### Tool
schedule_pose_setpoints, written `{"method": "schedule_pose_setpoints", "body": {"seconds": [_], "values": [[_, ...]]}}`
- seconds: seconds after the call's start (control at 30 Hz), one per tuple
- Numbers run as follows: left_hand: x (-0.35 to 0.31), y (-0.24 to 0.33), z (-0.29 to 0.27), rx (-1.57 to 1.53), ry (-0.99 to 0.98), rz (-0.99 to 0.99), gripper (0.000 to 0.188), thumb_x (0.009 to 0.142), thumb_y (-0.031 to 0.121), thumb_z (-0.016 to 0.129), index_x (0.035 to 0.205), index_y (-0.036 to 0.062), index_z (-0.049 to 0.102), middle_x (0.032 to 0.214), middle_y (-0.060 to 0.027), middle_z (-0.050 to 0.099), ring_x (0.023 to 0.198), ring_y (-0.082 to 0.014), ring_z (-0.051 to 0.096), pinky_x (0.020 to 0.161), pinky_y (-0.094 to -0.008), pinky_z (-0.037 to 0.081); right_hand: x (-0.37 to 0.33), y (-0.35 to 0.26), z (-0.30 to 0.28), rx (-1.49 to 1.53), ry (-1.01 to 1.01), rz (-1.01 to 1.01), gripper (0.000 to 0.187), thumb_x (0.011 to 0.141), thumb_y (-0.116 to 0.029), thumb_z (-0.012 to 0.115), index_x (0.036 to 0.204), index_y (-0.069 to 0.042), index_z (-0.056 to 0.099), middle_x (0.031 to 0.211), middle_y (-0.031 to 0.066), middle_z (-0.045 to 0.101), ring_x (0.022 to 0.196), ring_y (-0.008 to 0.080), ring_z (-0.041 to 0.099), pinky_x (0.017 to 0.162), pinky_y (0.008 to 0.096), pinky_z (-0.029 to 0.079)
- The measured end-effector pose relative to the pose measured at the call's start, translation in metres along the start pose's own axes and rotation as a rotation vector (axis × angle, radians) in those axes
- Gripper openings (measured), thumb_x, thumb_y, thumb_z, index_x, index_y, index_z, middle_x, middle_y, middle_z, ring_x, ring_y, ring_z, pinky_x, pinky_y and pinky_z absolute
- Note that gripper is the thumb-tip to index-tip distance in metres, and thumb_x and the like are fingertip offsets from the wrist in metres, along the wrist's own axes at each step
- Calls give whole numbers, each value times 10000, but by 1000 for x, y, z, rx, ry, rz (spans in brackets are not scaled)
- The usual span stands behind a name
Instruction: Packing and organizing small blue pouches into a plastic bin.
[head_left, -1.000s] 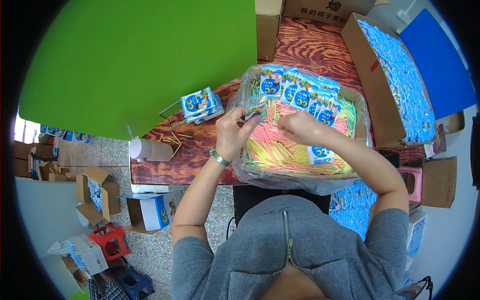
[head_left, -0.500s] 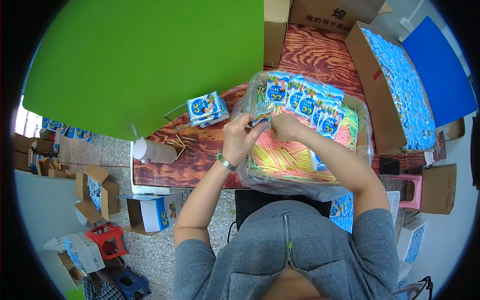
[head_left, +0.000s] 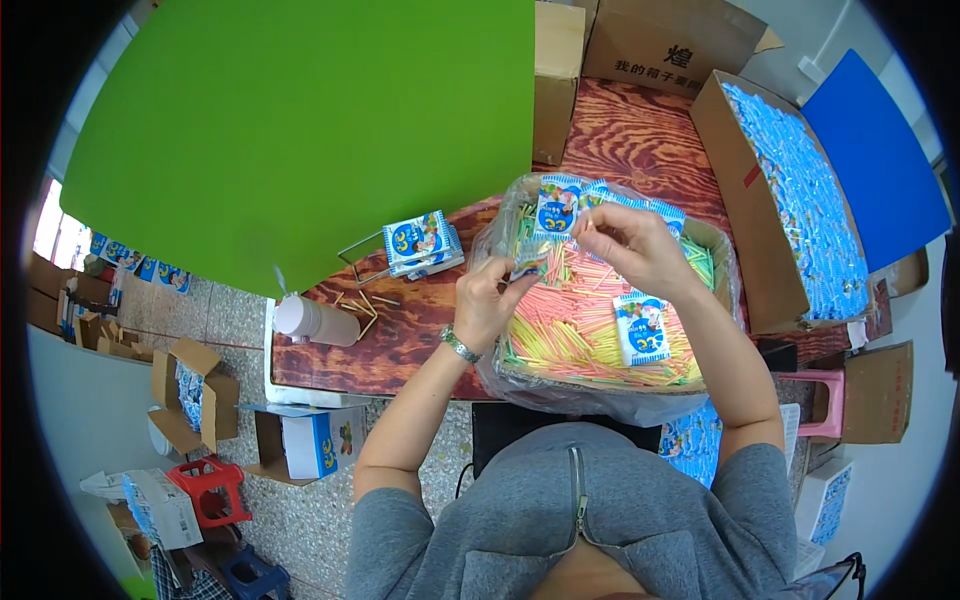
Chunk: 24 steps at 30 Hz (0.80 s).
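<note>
Left hand (head_left: 487, 300) pinches small blue printed packet (head_left: 528, 266); right hand (head_left: 632, 245) grip clamped on thin sticks—feed them straight in.

My left hand (head_left: 492, 300) covers most of the small packet (head_left: 527, 268) — its print is too small to tell. My right hand (head_left: 632, 245) hides whatever its fingertips pinch. The plastic liner (head_left: 500, 225) blurs the straws (head_left: 580, 335) along the box's near wall.
</note>
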<state>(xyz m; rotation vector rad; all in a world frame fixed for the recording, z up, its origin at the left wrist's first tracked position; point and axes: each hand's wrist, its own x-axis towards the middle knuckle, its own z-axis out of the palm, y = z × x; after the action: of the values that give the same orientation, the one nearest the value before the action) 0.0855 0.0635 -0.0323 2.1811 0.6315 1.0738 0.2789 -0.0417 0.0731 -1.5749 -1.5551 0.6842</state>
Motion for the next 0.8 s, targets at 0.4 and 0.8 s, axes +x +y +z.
{"method": "schedule_pose_setpoints", "body": {"seconds": [0.4,0.8], "values": [[3,16,6,-63,-59,-11,249,732,181,809,842,22,652,701,-100,614,600,-249,605,534,-351,462,10,11,26,-83,182,-279,129,872,-175,687,953,-83,727,1131,73,646,1122,212,560,986,381,397],[14,11,7,-39,-195,-52,233,810,204,743,904,11,653,780,-125,646,662,-288,633,589,-365,488,4,20,25,-275,76,-359,479,849,-142,689,1305,-83,557,1189,151,607,1120,305,579,901,382,489]]}}
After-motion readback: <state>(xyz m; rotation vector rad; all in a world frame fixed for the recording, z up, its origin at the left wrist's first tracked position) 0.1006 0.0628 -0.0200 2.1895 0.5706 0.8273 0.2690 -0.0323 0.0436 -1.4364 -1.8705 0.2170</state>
